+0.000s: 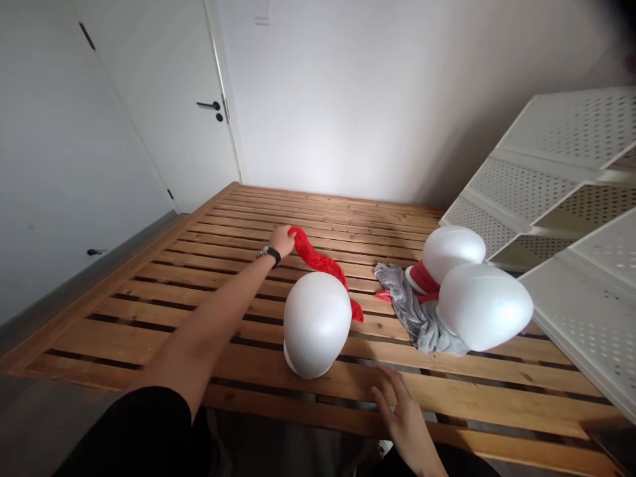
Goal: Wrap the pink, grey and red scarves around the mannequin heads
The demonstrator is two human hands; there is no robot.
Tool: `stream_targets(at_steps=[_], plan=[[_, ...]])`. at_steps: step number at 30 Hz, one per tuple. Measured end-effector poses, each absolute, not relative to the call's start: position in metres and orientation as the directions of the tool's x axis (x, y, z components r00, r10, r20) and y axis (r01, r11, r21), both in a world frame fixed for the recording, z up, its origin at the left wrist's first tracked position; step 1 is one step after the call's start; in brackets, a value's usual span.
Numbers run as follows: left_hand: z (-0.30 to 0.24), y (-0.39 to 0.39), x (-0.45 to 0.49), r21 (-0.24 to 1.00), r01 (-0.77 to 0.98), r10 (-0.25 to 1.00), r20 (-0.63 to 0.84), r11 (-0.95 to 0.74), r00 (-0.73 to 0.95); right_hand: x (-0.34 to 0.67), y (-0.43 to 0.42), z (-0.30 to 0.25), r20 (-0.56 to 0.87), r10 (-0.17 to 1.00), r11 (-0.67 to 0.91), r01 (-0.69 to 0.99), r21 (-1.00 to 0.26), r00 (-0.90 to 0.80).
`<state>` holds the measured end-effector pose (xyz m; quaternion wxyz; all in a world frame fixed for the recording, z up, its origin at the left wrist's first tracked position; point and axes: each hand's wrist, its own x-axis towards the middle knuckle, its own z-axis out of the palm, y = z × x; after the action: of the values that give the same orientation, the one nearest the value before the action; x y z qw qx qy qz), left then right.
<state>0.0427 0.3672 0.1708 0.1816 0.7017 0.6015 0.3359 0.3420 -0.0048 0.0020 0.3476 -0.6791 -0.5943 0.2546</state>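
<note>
My left hand (283,241) is stretched forward over the slats, its fingers closed on one end of a bright red cloth (318,262). The cloth trails to the right behind a smooth white egg-shaped form (318,324) that looks like a mannequin head. This form stands upright right in front of me. Lower down, my right hand (401,414) hovers near the front slats with its fingers apart and nothing in them. On the right lie two more white forms, a rear one (454,252) and a nearer one (484,308), beside a crumpled grey cloth (415,315) and a darker red cloth (422,278).
Everything rests on a low slatted wooden platform (199,271) with gaps between its boards. White perforated metal panels (536,179) rise along the right side. A white wall (348,99) and a door with a black handle (211,106) stand behind.
</note>
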Motion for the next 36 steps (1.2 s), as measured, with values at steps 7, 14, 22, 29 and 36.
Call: stream_targets(at_steps=[7, 14, 22, 29, 36], plan=[[0.399, 0.371, 0.103, 0.664, 0.505, 0.834, 0.43, -0.552, 0.346, 0.347, -0.009, 0.007, 0.136, 0.971, 0.001, 0.563, -0.827, 0.199], [0.564, 0.222, 0.206, 0.787, 0.1, 0.712, 0.487, -0.609, 0.506, 0.36, -0.023, -0.013, 0.168, 0.913, 0.022, 0.366, -0.93, 0.372], [0.65, 0.104, 0.251, 0.796, -0.088, 0.479, 0.444, -0.599, 0.757, 0.371, -0.069, 0.074, 0.282, 0.578, 0.172, 0.223, -0.96, 0.766], [0.603, 0.076, 0.2, 0.885, -0.143, 0.309, 0.301, -0.444, 0.902, 0.366, -0.105, 0.308, 0.781, 0.357, 0.425, 0.655, -0.625, 0.513], [0.513, 0.06, 0.12, 0.974, 0.046, 0.299, 0.024, -0.223, 0.954, 0.302, -0.064, 0.352, 0.387, 0.896, 0.416, 0.109, -0.903, -0.219]])
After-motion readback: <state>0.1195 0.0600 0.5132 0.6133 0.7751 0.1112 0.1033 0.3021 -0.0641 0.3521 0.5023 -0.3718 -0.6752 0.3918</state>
